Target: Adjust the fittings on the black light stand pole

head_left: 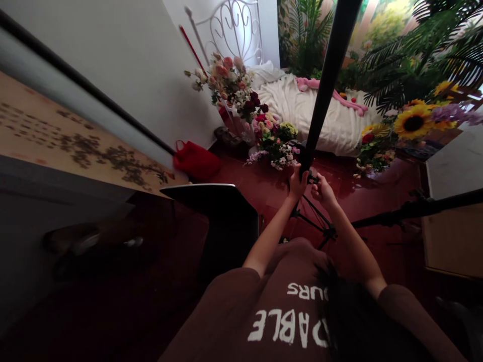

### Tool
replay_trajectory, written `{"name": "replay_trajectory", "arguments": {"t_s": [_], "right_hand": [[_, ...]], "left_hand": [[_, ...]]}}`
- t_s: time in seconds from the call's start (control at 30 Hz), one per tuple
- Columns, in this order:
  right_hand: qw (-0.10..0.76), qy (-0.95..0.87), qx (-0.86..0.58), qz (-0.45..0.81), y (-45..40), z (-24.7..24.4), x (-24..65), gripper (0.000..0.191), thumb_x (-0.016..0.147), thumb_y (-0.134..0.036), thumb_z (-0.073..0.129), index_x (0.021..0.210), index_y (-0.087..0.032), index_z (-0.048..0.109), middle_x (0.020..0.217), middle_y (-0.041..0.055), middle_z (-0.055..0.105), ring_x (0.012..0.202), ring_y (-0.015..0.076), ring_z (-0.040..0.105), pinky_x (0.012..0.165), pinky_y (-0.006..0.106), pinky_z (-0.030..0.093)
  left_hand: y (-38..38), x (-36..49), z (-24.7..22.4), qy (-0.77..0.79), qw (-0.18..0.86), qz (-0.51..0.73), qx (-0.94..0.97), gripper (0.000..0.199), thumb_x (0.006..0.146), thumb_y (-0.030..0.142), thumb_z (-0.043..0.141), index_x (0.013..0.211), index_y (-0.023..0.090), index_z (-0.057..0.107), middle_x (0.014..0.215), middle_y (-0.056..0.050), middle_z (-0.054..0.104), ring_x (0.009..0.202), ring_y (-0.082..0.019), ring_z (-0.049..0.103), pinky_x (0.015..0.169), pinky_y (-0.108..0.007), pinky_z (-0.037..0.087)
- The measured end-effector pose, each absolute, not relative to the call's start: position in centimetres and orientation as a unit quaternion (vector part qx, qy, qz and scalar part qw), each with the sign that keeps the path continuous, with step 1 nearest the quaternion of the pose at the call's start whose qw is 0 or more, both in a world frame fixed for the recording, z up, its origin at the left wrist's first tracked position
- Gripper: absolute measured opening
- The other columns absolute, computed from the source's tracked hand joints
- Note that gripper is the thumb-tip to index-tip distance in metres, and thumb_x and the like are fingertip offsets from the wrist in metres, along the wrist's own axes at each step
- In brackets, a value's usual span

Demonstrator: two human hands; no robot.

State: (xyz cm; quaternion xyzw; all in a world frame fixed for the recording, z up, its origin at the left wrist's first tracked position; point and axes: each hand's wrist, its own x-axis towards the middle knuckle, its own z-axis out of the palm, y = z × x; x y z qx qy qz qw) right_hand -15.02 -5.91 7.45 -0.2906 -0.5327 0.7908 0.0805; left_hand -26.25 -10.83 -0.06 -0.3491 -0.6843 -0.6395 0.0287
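Note:
A thick black pole (325, 85) rises from a stand with black legs (311, 221) on the red floor. My left hand (298, 183) is wrapped round the pole at its lower part. Just to the right, the fingers of my right hand (323, 191) are closed on a small black knob (313, 178) at the pole's side. Both hands are close together, at about the same height. The far side of my left hand is hidden.
Flower bunches (271, 136) and a bed with a white cover (302, 108) lie beyond the pole. Sunflowers (413, 122) stand to the right, above another black pole (415, 207). A black panel (230, 216) and a red bag (196, 160) are at the left.

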Motion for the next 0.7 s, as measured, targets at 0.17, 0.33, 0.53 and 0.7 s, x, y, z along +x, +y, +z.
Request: {"name": "replay_trajectory", "arguments": {"t_s": [0.17, 0.33, 0.53, 0.7], "right_hand": [[0.047, -0.324, -0.251, 0.911, -5.9, 9.1, -14.9, 0.046, 0.093, -0.033, 0.043, 0.05, -0.023, 0.033, 0.034, -0.0099, 0.022, 0.029, 0.0057, 0.012, 0.034, 0.019, 0.021], [0.076, -0.28, -0.229, 0.929, -6.2, 9.3, -14.6, 0.042, 0.087, -0.02, 0.049, 0.048, -0.021, 0.033, 0.035, -0.0087, 0.025, 0.033, 0.0067, 0.015, 0.038, 0.019, 0.022], [0.108, -0.385, -0.301, 0.866, -6.4, 8.1, -13.2, 0.03, 0.085, -0.044, 0.057, 0.066, -0.022, 0.062, 0.046, -0.0048, 0.053, 0.034, 0.0059, 0.024, 0.037, 0.021, 0.019], [0.172, -0.516, -0.416, 0.729, -6.0, 4.6, -7.9, 0.042, 0.068, -0.056, 0.068, 0.077, -0.015, 0.072, 0.064, 0.0063, 0.072, 0.041, 0.0073, 0.045, 0.038, 0.021, 0.026]], "left_hand": [[-10.6, -26.3, -0.3, -0.68, 0.037, -0.646, -0.345, 0.056, 0.093, 0.065, 0.036, 0.119, 0.02, 0.057, 0.093, -0.008, 0.067, 0.078, -0.016, 0.063, 0.07, -0.027, 0.051], [-10.7, -26.2, -0.3, -0.68, 0.03, -0.648, -0.342, 0.056, 0.093, 0.065, 0.038, 0.118, 0.02, 0.058, 0.093, -0.008, 0.068, 0.08, -0.016, 0.065, 0.073, -0.027, 0.051], [-11.4, -26.0, 0.4, -0.66, 0.014, -0.667, -0.346, 0.056, 0.093, 0.065, 0.038, 0.122, 0.02, 0.056, 0.104, -0.01, 0.069, 0.09, -0.019, 0.067, 0.082, -0.032, 0.053], [-13.7, -23.4, -0.3, -0.67, -0.003, -0.676, -0.307, 0.046, 0.097, 0.054, 0.04, 0.129, 0.022, 0.051, 0.121, -0.012, 0.063, 0.112, -0.02, 0.061, 0.099, -0.035, 0.048]]}}
